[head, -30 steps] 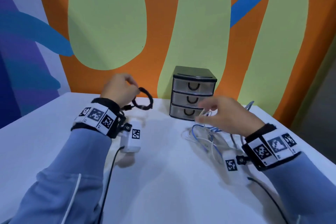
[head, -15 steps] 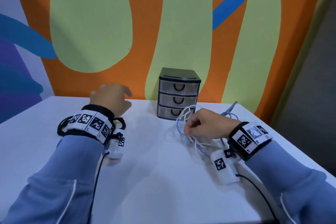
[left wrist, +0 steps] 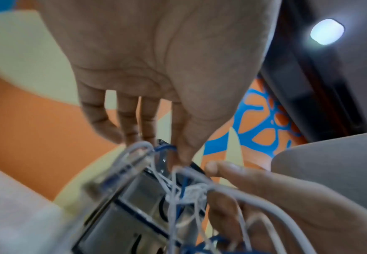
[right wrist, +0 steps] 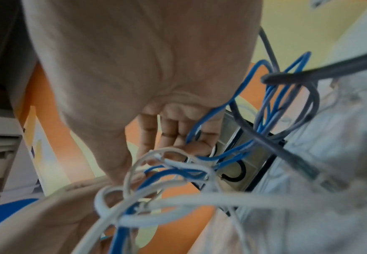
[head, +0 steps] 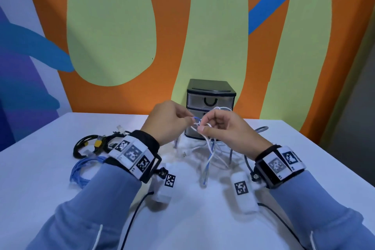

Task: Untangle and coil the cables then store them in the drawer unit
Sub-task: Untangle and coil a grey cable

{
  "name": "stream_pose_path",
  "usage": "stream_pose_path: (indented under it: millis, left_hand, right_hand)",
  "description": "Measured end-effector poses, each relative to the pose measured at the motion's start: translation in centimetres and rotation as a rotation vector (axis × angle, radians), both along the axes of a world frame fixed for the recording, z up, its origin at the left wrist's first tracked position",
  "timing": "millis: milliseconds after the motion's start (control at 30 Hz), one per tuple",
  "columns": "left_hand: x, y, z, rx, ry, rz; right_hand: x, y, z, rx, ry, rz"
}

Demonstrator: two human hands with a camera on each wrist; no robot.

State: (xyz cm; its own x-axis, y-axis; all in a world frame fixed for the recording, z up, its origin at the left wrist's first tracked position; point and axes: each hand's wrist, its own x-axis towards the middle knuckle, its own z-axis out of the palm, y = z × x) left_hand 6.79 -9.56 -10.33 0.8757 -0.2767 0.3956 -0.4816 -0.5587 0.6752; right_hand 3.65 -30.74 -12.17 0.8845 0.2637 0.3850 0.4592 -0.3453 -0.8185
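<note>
A knot of white, blue and grey cables (head: 209, 154) is lifted off the white table (head: 192, 219) in front of the small black drawer unit (head: 211, 95), whose top drawer is closed. My left hand (head: 172, 122) pinches a blue strand (left wrist: 165, 147) at the knot between thumb and forefinger. My right hand (head: 219, 126) pinches the white strands (right wrist: 154, 171) just beside it, with more loops hanging over its fingers. The knot (left wrist: 189, 192) sits between both hands. The lower drawers are hidden behind the hands and cables.
A coiled black cable with a yellow plug (head: 89, 144) and a coiled blue cable (head: 83, 170) lie on the table at the left. A grey cable end (head: 261, 130) trails right of the drawer unit. A painted wall (head: 121, 36) stands right behind the table.
My left hand left the black coil on the table and moved right to the tangle. My right hand raised the tangle, and both hands now pinch it in front of the drawers.
</note>
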Motion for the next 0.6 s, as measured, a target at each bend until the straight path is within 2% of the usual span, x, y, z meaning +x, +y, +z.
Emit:
stream_pose_path:
  millis: [67,133,200,267,433,600]
  left_hand:
    - [-0.2,-0.4,0.0,-0.012,-0.106,0.051]
    - [-0.2,-0.5,0.2,-0.130,-0.178,0.041]
    - [-0.1,-0.3,0.7,-0.301,-0.205,-0.014]
    - [-0.2,0.1,1.4,-0.514,-0.195,-0.052]
    - [-0.9,1.3,3.1,-0.918,-0.300,-0.029]
    - [-1.3,2.9,4.2,-1.127,-0.444,0.138]
  right_hand:
    - [0.2,-0.2,-0.5,0.019,0.002,-0.050]
    - [0.3,-0.4,-0.8,-0.086,0.001,-0.102]
    - [0.7,-0.7,-1.1,-0.180,0.009,-0.139]
    - [1.2,-1.2,-1.3,-0.190,0.017,-0.182]
    - [1.4,-1.5,-1.6,-0.212,-0.013,-0.260]
    - [0.8,-2.7,-0.8,-0.268,-0.104,-0.577]
